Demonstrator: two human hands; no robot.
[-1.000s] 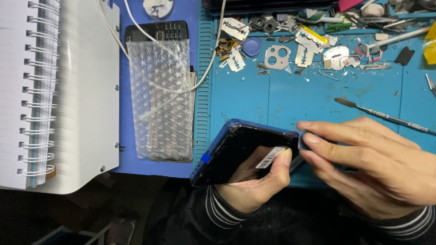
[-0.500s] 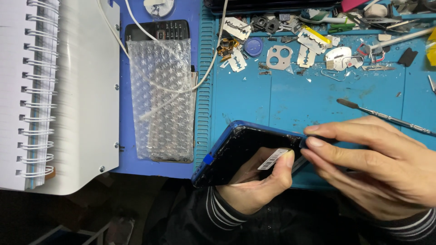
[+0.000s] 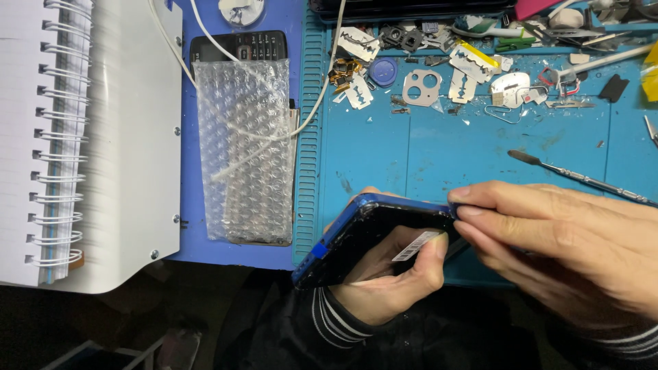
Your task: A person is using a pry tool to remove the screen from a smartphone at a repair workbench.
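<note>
My left hand [image 3: 391, 277] grips a blue-framed phone [image 3: 356, 236] from below, tilted with its dark inner side up, near the front edge of the blue work mat [image 3: 439, 151]. A white barcode sticker [image 3: 415, 247] sits under my left thumb. My right hand [image 3: 555, 243] reaches in from the right, its fingertips pinched on the phone's upper right corner. Whether a small tool sits between those fingers is hidden.
A bubble-wrap pouch [image 3: 247, 161] lies over a black keypad phone [image 3: 238, 46] with a white cable [image 3: 315, 103] crossing it. A spiral notebook [image 3: 62, 144] is at left. Razor blades [image 3: 466, 82], small metal parts and a thin metal spudger [image 3: 582, 178] lie on the mat.
The phone and both hands have shifted slightly, with my right fingertips staying pinched at the phone's corner. Nothing on the mat has moved.
</note>
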